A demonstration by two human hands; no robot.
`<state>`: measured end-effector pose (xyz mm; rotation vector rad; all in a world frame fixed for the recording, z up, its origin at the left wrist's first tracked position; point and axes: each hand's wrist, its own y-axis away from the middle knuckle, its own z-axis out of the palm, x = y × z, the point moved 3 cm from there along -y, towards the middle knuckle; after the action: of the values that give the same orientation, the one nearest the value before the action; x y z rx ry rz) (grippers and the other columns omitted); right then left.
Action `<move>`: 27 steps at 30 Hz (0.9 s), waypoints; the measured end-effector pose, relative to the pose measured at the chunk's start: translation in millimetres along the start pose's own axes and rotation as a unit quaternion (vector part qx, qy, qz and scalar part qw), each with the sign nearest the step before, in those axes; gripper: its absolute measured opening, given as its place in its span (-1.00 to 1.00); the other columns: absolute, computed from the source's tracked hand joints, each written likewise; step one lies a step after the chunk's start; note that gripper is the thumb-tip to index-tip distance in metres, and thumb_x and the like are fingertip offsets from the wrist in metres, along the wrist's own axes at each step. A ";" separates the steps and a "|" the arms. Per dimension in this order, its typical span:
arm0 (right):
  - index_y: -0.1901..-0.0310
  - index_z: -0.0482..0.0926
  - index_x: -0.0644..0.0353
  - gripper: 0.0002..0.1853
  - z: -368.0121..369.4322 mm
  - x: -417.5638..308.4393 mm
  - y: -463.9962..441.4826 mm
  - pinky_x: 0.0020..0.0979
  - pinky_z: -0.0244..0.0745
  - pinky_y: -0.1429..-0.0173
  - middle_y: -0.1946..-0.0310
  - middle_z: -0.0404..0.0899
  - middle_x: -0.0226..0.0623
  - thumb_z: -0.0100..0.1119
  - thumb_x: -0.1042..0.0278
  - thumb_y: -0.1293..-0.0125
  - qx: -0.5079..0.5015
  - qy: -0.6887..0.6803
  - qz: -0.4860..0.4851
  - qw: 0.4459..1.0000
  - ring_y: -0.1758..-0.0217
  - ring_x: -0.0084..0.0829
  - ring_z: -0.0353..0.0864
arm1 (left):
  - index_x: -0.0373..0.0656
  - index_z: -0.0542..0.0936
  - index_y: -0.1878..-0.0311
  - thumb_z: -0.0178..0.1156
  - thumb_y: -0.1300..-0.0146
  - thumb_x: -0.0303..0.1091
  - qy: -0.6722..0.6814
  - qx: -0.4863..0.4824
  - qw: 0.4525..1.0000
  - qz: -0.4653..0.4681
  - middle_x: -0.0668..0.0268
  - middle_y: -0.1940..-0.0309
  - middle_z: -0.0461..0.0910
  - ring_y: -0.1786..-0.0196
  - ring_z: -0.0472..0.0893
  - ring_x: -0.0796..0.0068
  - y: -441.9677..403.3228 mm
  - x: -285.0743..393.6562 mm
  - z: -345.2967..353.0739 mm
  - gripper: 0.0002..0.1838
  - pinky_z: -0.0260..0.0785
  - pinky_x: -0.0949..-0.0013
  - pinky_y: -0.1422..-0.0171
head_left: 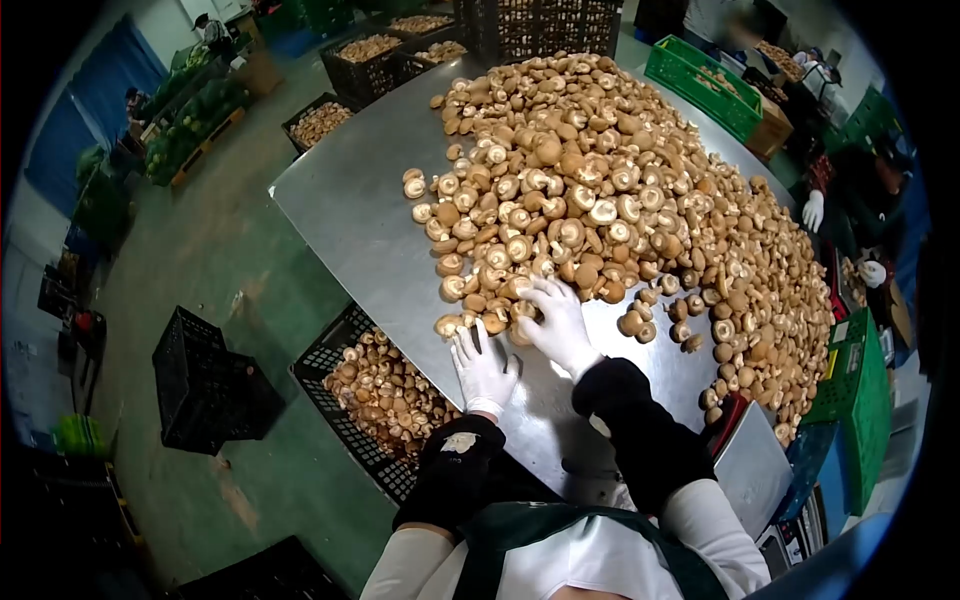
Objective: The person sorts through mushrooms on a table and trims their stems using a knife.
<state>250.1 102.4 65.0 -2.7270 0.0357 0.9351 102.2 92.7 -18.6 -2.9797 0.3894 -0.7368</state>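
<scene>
A large heap of brown-capped mushrooms [600,190], many with pale stems showing, covers much of the metal table [350,210]. My left hand [485,375], in a white glove, lies at the near edge of the heap with fingers stretched and spread, their tips touching mushrooms. Just to its right, my white-gloved right hand [560,325] has its thumb and fingers closed around a mushroom [522,310] at the heap's edge. The fingers partly cover that mushroom.
A black crate [325,370] of mushrooms stands below the table's left edge. Stacked black crates [205,385] are on the floor. A green crate [705,85] sits at the table's far right side. At right, a co-worker's gloved hand [813,211] is near the heap.
</scene>
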 end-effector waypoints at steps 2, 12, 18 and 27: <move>-0.18 0.47 -0.05 -0.38 6.9 -10.6 -20.6 0.08 -0.13 -0.47 -0.32 0.25 -0.13 0.31 0.04 -0.02 0.009 0.179 -0.040 0.983 -0.42 -0.03 0.11 | -0.30 0.00 -0.44 0.22 -0.04 -0.07 0.001 -0.006 1.000 -0.009 -0.23 -0.34 0.04 -0.44 0.01 -0.17 -0.2 -0.4 -3.1 -0.03 -0.23 -0.05 -0.52; 0.15 0.59 -0.07 -0.68 -16.0 52.1 48.1 0.03 0.07 -0.31 -0.13 0.39 -0.28 0.25 0.17 0.01 0.099 0.195 0.007 0.976 -0.29 -0.13 0.24 | -0.04 0.11 -0.44 0.15 -0.11 -0.09 -0.023 -0.019 0.998 0.052 -0.08 -0.39 0.06 -0.41 0.10 -0.10 2.5 4.1 -10.0 -0.18 -0.10 -0.06 -0.47; 0.20 0.60 -0.01 -0.72 -74.1 97.7 89.9 0.06 -0.05 -0.41 -0.21 0.40 -0.28 0.28 0.20 0.00 0.141 0.301 0.122 0.935 -0.30 -0.07 0.24 | -0.05 0.27 -0.37 0.27 -0.02 -0.16 0.062 0.013 0.986 0.154 -0.10 -0.30 0.17 -0.32 0.20 -0.13 10.3 9.7 -12.4 -0.21 0.04 -0.07 -0.38; -0.06 0.50 0.05 -0.55 -55.9 89.5 0.0 -0.02 0.11 -0.35 -0.12 0.46 -0.27 0.20 0.17 -0.10 0.056 0.232 0.035 0.971 -0.22 -0.14 0.33 | -0.14 0.16 -0.42 0.28 -0.02 0.02 0.064 -0.009 0.979 0.194 -0.17 -0.36 0.09 -0.44 0.03 -0.15 -56.7 85.4 11.2 -0.08 -0.14 -0.11 -0.46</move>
<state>354.7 93.8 53.3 -2.7859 0.2630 0.2805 193.6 125.8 16.1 -2.7460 0.9522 -0.8786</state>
